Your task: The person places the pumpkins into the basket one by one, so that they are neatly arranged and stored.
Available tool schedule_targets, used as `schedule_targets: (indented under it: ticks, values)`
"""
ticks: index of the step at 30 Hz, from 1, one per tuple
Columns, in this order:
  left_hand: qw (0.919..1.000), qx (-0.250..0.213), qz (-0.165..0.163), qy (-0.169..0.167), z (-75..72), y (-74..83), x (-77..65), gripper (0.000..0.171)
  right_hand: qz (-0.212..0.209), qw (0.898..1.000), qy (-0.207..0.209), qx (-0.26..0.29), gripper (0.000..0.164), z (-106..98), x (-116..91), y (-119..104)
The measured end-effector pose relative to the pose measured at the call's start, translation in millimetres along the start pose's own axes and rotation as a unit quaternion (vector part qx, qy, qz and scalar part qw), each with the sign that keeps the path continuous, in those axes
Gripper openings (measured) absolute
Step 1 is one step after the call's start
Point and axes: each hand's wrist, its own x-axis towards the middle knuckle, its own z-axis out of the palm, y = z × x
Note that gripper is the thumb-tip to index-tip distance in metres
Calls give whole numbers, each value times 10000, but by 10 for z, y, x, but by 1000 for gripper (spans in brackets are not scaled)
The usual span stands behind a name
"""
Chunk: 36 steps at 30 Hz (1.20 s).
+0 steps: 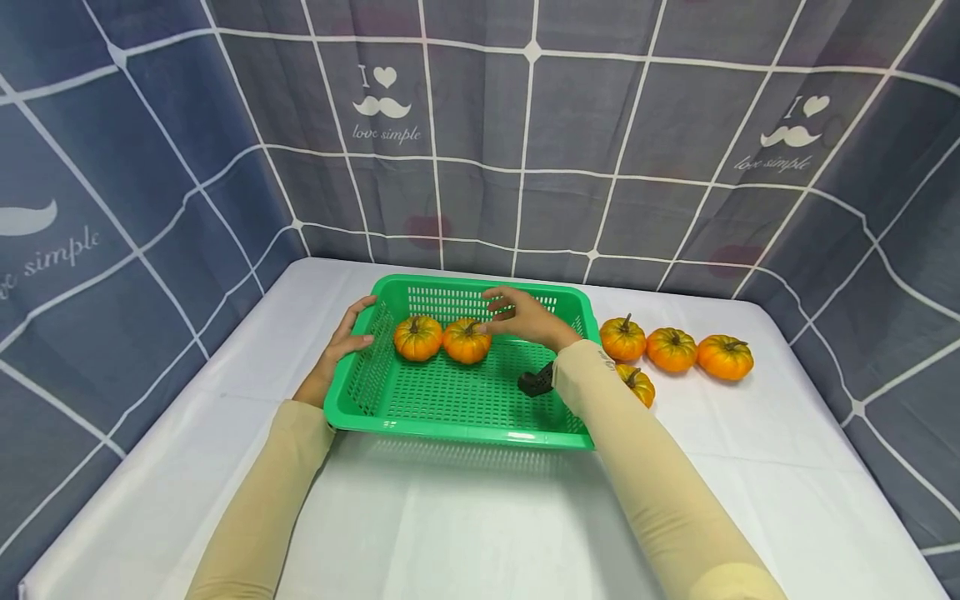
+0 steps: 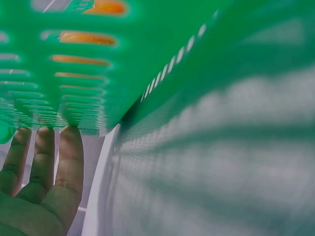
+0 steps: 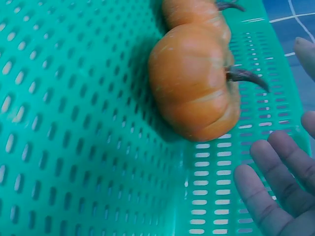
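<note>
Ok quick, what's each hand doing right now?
Left hand: holding the basket by its side.
Right hand: open, holding nothing, near a pumpkin.

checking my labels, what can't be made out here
Head view: left side of the nearest ribbed orange pumpkin outside the green plastic basket, hidden by the beige fabric sleeve.
Right wrist view: farther orange pumpkin, cut off by the top edge.
Left wrist view: part of the left hand, cut off by frame edges.

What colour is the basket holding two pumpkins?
The basket is green, best seen in the head view.
</note>
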Motion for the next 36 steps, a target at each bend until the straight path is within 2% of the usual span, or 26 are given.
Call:
schedule_targets:
  ticks: [14,21,28,36]
  values:
    - [9999,15,-116,15,-3,-13,-2,66,-185,9971,169,725,64,-60,-94,-58]
    - [9998,57,-203,9,9,20,-2,64,-409,9939,162,1013,62,-109,-169,-126]
    - [9999,58,-85,55,22,15,-1,64,-743,9911,263,1069,56,-166,-315,-205]
    - [10000,12,5,-14,13,15,-12,63,-896,9877,318,1241,53,-227,-486,-302]
